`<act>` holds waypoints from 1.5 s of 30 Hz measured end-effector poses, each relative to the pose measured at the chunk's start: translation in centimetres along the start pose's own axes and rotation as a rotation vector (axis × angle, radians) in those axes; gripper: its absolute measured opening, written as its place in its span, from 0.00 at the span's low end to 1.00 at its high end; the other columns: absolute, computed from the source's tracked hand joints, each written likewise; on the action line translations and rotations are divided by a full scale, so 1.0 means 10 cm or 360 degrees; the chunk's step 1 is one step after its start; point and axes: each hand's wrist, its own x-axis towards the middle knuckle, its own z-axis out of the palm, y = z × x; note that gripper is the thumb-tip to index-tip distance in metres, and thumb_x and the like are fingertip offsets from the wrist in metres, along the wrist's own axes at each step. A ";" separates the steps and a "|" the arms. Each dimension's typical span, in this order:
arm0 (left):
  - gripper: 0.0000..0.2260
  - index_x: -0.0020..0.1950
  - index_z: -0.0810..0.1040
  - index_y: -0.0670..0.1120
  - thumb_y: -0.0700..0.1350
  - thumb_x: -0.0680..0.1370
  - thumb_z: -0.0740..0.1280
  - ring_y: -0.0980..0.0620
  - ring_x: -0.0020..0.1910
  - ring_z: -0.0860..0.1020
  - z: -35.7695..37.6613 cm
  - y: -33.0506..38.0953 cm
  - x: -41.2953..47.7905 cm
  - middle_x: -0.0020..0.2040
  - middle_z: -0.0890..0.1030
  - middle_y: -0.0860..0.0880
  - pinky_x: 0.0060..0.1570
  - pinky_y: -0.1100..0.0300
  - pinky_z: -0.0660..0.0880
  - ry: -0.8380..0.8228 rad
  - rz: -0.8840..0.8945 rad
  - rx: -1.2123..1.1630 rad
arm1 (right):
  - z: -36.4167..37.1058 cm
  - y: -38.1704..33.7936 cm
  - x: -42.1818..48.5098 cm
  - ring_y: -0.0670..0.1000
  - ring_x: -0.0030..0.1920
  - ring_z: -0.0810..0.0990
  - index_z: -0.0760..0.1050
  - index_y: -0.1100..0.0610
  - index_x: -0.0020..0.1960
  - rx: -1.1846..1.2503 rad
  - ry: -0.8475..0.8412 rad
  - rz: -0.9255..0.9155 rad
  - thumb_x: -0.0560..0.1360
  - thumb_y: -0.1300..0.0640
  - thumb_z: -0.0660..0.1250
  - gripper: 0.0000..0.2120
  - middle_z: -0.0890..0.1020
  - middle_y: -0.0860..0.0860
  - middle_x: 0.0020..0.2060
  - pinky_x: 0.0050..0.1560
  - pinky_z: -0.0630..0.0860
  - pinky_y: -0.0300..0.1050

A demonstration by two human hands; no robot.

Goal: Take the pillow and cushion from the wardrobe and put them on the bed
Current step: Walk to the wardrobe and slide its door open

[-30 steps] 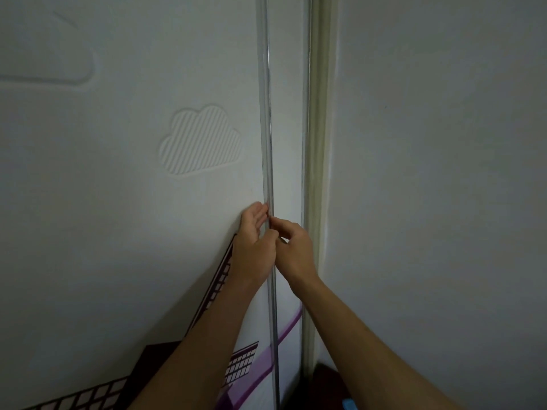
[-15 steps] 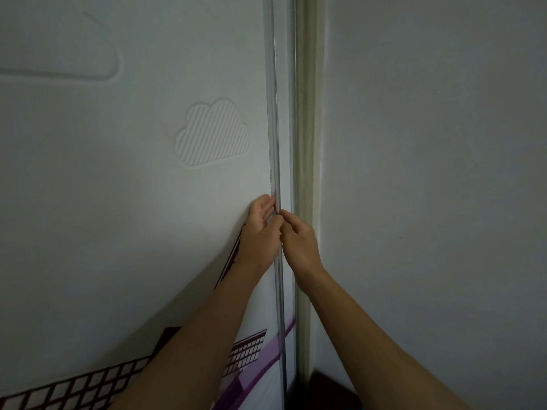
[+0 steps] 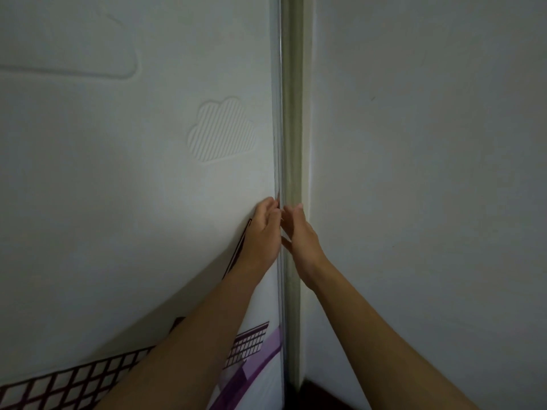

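Dim corner of a bedroom, white wall (image 3: 429,173) filling everything from 1 to 5 o'clock, and the wardrobe door (image 3: 118,187) taking up the whole left side. Door's a sliding panel, white with a raised cloud (image 3: 222,130) near the middle and a purple-and-dark grid print down at 7 o'clock. It runs right up to a greenish frame post (image 3: 293,143) at 12 o'clock, shut or very nearly so.

We've got both hands at the door's metal edge strip (image 3: 278,113), dead centre. Our left hand (image 3: 263,235) has its fingers curled onto the edge, our right hand (image 3: 302,235) is pressed in beside it with fingers hooked toward the same seam. Hard to say if either has real purchase, the light is poor and the gap looks tiny.

Pillow and cushion aren't visible at all, presumably still inside behind this door. Bed's out of shot too.

Our guess: the strip is smooth, thin and slippery, so fingertips need to dig behind the lip and drag left. The soft stuff itself should be light and squashy; grab it by a fat corner or hug it.
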 end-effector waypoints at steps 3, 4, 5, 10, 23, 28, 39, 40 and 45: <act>0.20 0.76 0.65 0.47 0.48 0.84 0.55 0.58 0.68 0.69 0.04 -0.06 0.04 0.73 0.71 0.51 0.59 0.74 0.67 -0.0024 -0.0056 -0.0077 | -0.07 -0.01 0.06 0.48 0.75 0.65 0.59 0.54 0.79 0.0069 0.0008 0.0025 0.82 0.38 0.42 0.32 0.67 0.52 0.76 0.76 0.61 0.52; 0.20 0.76 0.65 0.47 0.49 0.84 0.55 0.57 0.69 0.69 0.05 -0.07 0.04 0.73 0.71 0.51 0.65 0.66 0.67 -0.0033 -0.0079 -0.0119 | -0.08 -0.01 0.08 0.48 0.75 0.66 0.59 0.55 0.79 0.0083 0.0022 0.0032 0.82 0.38 0.41 0.32 0.67 0.52 0.76 0.76 0.62 0.52; 0.21 0.76 0.64 0.48 0.50 0.84 0.55 0.56 0.70 0.70 0.05 -0.08 0.04 0.73 0.71 0.50 0.70 0.59 0.66 -0.0033 -0.0096 -0.0149 | -0.11 -0.01 0.09 0.49 0.75 0.66 0.60 0.55 0.79 0.0092 0.0046 0.0036 0.82 0.38 0.42 0.32 0.67 0.52 0.76 0.76 0.62 0.52; 0.21 0.76 0.64 0.49 0.51 0.84 0.55 0.54 0.70 0.71 0.02 -0.06 -0.04 0.73 0.71 0.50 0.73 0.49 0.65 -0.0017 -0.0113 -0.0183 | -0.18 -0.02 0.09 0.50 0.73 0.69 0.62 0.55 0.78 0.0113 0.0130 -0.0014 0.83 0.39 0.43 0.31 0.70 0.53 0.75 0.73 0.65 0.49; 0.23 0.74 0.68 0.50 0.57 0.82 0.56 0.55 0.69 0.72 -0.28 0.16 -0.45 0.71 0.74 0.52 0.71 0.50 0.67 0.0107 -0.0029 -0.0149 | 0.02 -0.08 -0.22 0.47 0.66 0.75 0.67 0.51 0.75 0.0137 0.0019 -0.0110 0.83 0.39 0.44 0.29 0.76 0.50 0.68 0.61 0.71 0.39; 0.24 0.72 0.68 0.54 0.61 0.79 0.54 0.59 0.65 0.75 -0.63 0.33 -0.86 0.66 0.75 0.56 0.62 0.60 0.72 0.0160 0.0040 -0.0144 | 0.21 -0.19 -0.53 0.49 0.66 0.76 0.68 0.51 0.74 0.0154 -0.0045 -0.0103 0.82 0.38 0.44 0.29 0.76 0.51 0.68 0.70 0.70 0.50; 0.21 0.73 0.68 0.49 0.54 0.83 0.53 0.56 0.63 0.77 -1.67 0.95 -2.16 0.68 0.76 0.51 0.64 0.55 0.74 0.0489 0.0198 -0.0038 | 1.22 -0.65 -1.61 0.50 0.67 0.76 0.69 0.51 0.73 0.0269 -0.0316 -0.0219 0.83 0.40 0.42 0.28 0.77 0.51 0.68 0.69 0.71 0.49; 0.19 0.73 0.69 0.49 0.52 0.84 0.53 0.55 0.64 0.77 -1.75 1.00 -2.26 0.68 0.76 0.50 0.65 0.54 0.74 0.0518 0.0205 -0.0020 | 1.27 -0.68 -1.68 0.50 0.67 0.76 0.69 0.51 0.73 0.0273 -0.0323 -0.0232 0.83 0.40 0.42 0.29 0.77 0.51 0.68 0.70 0.71 0.50; 0.14 0.68 0.70 0.53 0.48 0.85 0.52 0.55 0.63 0.77 -2.29 1.37 -3.06 0.67 0.77 0.52 0.64 0.56 0.74 0.0635 0.0268 0.0038 | 1.75 -0.91 -2.40 0.48 0.66 0.77 0.70 0.50 0.72 0.0326 -0.0420 -0.0270 0.82 0.38 0.43 0.29 0.78 0.49 0.67 0.70 0.71 0.51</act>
